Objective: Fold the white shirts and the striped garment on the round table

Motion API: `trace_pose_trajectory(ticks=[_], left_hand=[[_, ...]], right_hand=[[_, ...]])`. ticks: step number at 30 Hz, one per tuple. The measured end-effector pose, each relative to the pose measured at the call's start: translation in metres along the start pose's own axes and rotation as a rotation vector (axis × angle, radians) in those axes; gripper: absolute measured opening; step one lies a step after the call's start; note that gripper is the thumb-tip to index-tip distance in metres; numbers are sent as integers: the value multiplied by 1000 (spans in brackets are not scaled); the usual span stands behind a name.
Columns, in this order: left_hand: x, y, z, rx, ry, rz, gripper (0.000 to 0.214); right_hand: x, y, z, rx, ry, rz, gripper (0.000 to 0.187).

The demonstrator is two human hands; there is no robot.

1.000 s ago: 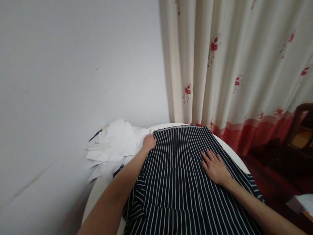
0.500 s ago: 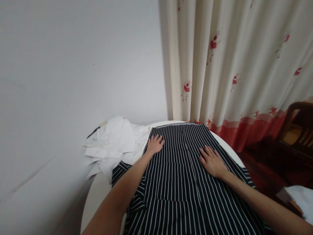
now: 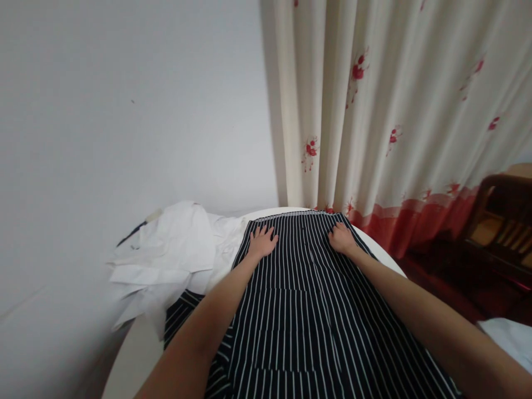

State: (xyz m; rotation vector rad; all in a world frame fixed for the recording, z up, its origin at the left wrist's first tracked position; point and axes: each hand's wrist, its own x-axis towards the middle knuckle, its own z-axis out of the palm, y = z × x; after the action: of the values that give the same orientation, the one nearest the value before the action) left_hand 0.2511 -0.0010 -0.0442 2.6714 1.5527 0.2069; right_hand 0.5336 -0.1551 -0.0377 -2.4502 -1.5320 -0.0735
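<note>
A dark garment with thin white stripes (image 3: 299, 310) lies spread flat over a round white table (image 3: 128, 360). My left hand (image 3: 262, 242) rests flat on it near the far left corner, fingers spread. Flat on the cloth near the far right edge lies my right hand (image 3: 341, 239), fingers stretched toward the hem. Both forearms reach out over the garment. Neither hand holds anything.
A heap of white clothes (image 3: 170, 260) sits on the table's left side against the grey wall. A cream curtain with red flowers (image 3: 374, 122) hangs just behind the table. A dark wooden chair (image 3: 499, 221) stands at the right. Something white (image 3: 507, 341) shows at the lower right.
My right hand has slid from the middle right of the garment up to its far edge. My left hand moved from the left edge onto the cloth. The view has shifted a little.
</note>
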Motion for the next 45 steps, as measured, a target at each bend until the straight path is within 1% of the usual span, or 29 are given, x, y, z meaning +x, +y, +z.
trace_pose_trajectory(ticks=[2, 4, 7, 9, 13, 14, 16, 18, 20, 22, 24, 25, 27, 28, 30, 32, 36, 37, 39, 41, 43, 45], left_hand=[[3, -3, 4, 4, -2, -16, 67], [4, -5, 6, -1, -14, -32, 69], [5, -8, 6, -31, -29, -53, 71], [7, -9, 4, -52, -27, -63, 72], [12, -9, -5, -59, -40, -80, 71], [12, -8, -9, -59, -52, -69, 70], [6, -4, -18, -61, -68, -30, 67], [-13, 3, -27, -63, -63, 23, 62], [-47, 13, -35, -64, -52, 99, 59], [-98, 27, -39, -76, -74, 220, 62], [-157, 39, -41, -127, -131, 326, 65], [-187, 43, -41, -146, -171, 398, 65], [-239, 47, -43, -177, -210, 479, 65], [-260, 47, -44, -189, -240, 494, 64], [-287, 45, -47, -196, -255, 472, 59], [-301, 43, -50, -187, -243, 438, 55], [-312, 37, -58, -190, -225, 450, 54], [-313, 33, -60, -202, -199, 447, 53], [-315, 21, -67, -234, -91, 399, 47], [-316, 0, -75, -235, 77, 267, 39], [-314, -29, -84, -173, 243, 63, 33], [-313, -60, -90, -81, 357, -143, 29]], right_hand=[[14, 0, 7, 2, 6, 2, 52], [22, 3, 15, 6, 2, 19, 58], [27, 9, 26, 10, -30, 43, 68], [28, 13, 30, 12, -42, 41, 71], [28, 16, 25, 21, -36, 29, 70], [27, 15, 21, 20, -12, 25, 68], [19, 10, 14, 14, 83, 0, 62], [5, -1, 5, 20, 182, -55, 55], [-17, -17, -2, 49, 199, -136, 51], [-48, -36, -8, 90, 147, -221, 50], [-84, -53, -12, 140, 83, -304, 51], [-102, -61, -14, 167, 41, -347, 52], [-134, -72, -15, 214, -44, -428, 52], [-147, -75, -15, 228, -71, -453, 52], [-166, -77, -12, 230, -92, -478, 54], [-176, -76, -7, 206, -91, -489, 57], [-181, -73, 1, 156, -98, -499, 58], [-180, -73, 1, 151, -98, -492, 58], [-181, -74, 0, 145, -95, -489, 58], [-181, -75, -2, 140, -96, -490, 58], [-182, -75, -3, 131, -97, -488, 58], [-183, -75, -2, 126, -90, -489, 58]])
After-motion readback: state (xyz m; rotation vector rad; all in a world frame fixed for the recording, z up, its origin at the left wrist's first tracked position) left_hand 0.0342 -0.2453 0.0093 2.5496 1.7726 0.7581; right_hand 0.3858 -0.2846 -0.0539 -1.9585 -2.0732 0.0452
